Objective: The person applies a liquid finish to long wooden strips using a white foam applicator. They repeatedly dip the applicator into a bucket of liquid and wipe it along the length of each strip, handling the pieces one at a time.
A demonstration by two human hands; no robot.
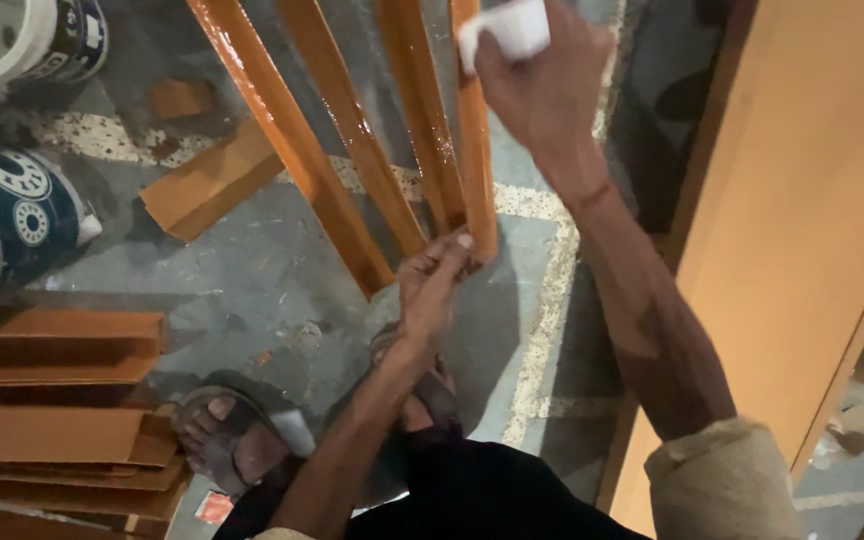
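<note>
The work in hand looks like wiping a glossy brown finish onto wooden strips; four orange-brown strips lean up from the floor (pixel 252 290) in a fan, their lower ends close together near the person's feet. The left hand (pixel 430 285) is closed in a pinch on the lower end of the rightmost strip (pixel 475 140), steadying it, fingertips pressed against the wood; the right hand (pixel 542 85) is raised higher up the same strip, its grip closed around a white cloth pad (pixel 508 30) held against or just beside the wood; whether the pad touches cannot be told. The three other strips, among them the leftmost strip (pixel 292 150), shine wet along their faces, so the coating seems well along; by my judgement the stroke on the rightmost strip calls for even pressure along the grain while the lower hand keeps the strip from twisting or sliding.

At the top left stands a white bucket (pixel 12 40) with a dark blue printed band on its side; below it lies a blue container (pixel 22 210) with round white emblems. A short offcut (pixel 212 180) lies on the floor between them and the strips; a stack of brown boards (pixel 52 400) sits at the lower left; a tall pale board (pixel 802 250) stands at the right; a small red scrap (pixel 214 507) lies by the sandalled foot (pixel 227 440).
</note>
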